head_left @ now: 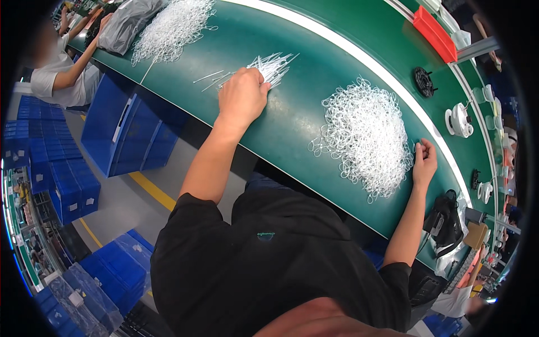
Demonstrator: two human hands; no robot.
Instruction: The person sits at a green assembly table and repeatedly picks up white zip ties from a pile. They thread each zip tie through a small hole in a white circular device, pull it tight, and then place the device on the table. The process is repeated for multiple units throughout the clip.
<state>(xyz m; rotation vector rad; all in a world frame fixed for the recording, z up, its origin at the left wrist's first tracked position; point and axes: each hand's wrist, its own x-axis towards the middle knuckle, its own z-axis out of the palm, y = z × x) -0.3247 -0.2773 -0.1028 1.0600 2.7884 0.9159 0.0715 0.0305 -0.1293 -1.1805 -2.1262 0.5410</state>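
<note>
Mostly bare green belt [292, 121] between both hands.

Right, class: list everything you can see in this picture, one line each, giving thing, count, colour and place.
Loop pile: one, white, table centre-right.
Straight strips: one bundle, white, under left hand.
Far loop pile: one, white, upper left.
Bag: one, grey, beside far pile.
Table: one, green, curved.
Tray: one, red, upper right.
Crates: several, blue, floor at left.
Co-worker: one, white shirt, far left.
Left hand: on strips.
Right hand: at loop pile's edge.
</note>
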